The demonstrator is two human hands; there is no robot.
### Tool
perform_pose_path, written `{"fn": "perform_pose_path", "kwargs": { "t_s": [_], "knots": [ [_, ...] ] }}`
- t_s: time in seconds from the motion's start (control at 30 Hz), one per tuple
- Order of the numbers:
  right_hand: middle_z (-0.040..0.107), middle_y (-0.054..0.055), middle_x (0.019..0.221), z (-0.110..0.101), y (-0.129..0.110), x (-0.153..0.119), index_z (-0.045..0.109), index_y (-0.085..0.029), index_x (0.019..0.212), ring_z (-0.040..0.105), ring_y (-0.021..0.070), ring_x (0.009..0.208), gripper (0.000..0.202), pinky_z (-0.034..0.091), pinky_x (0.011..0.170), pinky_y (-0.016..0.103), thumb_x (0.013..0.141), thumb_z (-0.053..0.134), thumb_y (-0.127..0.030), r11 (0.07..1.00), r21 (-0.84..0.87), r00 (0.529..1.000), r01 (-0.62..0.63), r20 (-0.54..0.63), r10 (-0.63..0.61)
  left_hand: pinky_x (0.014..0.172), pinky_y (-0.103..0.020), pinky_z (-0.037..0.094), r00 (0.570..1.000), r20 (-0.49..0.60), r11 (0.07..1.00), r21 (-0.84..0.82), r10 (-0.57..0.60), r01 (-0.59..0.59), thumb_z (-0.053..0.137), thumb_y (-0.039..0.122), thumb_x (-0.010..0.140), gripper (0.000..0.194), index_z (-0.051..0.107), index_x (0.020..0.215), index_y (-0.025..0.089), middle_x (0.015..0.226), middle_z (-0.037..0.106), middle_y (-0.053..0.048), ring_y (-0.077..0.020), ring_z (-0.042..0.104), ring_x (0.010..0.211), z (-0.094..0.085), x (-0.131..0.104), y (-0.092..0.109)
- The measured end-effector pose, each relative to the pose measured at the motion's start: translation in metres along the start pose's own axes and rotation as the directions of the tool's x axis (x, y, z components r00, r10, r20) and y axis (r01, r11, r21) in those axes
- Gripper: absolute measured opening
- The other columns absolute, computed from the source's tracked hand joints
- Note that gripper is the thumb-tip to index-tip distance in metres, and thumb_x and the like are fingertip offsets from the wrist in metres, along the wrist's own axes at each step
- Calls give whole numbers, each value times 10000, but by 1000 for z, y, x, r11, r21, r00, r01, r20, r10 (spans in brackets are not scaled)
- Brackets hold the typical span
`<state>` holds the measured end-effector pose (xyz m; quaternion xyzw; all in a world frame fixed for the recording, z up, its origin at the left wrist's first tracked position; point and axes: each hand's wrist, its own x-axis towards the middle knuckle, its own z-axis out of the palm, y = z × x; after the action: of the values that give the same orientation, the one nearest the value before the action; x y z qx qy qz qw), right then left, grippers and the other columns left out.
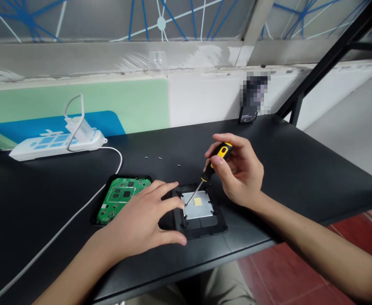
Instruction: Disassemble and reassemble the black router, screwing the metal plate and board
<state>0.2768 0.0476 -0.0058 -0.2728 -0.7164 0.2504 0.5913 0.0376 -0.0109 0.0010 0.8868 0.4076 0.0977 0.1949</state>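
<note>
My right hand (241, 171) is closed round a black and yellow screwdriver (208, 169), its shaft slanting down to the left. The screwdriver's tip meets the left edge of a silver metal plate (194, 212) that bears a small yellowish square pad (197, 201). That plate lies in a black plastic cover (220, 228). My left hand (144, 216) has its fingers spread, with a fingertip at the plate's left edge by the screwdriver tip. Partly behind this hand, on the left, is a green circuit board (118, 197) in a black casing.
Three small screws (160, 158) lie on the black table (287, 178) beyond the cover. A white power strip (26, 148) with a plugged-in charger (80, 129) stands at the back left, its white cable (61, 231) running forward. A phone (248, 114) leans against the wall.
</note>
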Motion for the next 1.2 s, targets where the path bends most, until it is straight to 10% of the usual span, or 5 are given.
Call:
{"fn": "perform_pose_path", "kwargs": {
  "t_s": [1.2],
  "knots": [
    [623,20,944,7,6,0,550,-283,1276,617,128,702,330,569,575,273,955,620,-310,990,14,989,-142,-44,143,1045,-543,470,1000,-10,1000,-29,1,-2,816,590,756,485,695,1114,286,1508,528,-106,-356,517,1299,0,1,-1]
  ]
}}
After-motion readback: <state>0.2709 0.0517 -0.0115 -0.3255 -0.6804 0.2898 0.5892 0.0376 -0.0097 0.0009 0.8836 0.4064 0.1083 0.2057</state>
